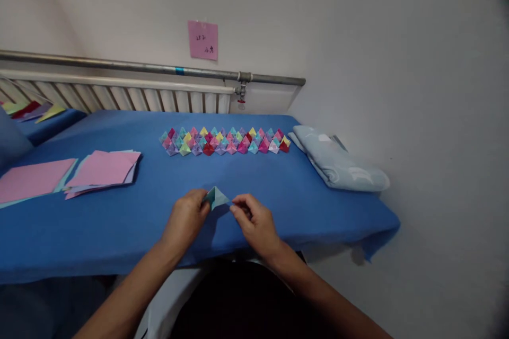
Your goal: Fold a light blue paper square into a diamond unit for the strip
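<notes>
A small folded piece of teal paper (217, 198) is held above the blue-covered table (159, 222). My left hand (187, 218) grips its left side between thumb and fingers. At the paper's right corner, my right hand (254, 222) is closed in a pinch, with thumb and forefinger at the pointed tip. Beyond both hands lie rows of folded paper pieces (230, 143) in pink, teal, yellow, purple and red, set close together.
Two stacks of coloured paper, a pink-topped stack (103, 168) and another pink-topped stack (34, 177), lie at left. A folded light-blue blanket (342, 161) rests at right. Behind the table run a radiator (139, 98) and a metal pipe (127, 66). A pink note (202, 41) hangs on the wall.
</notes>
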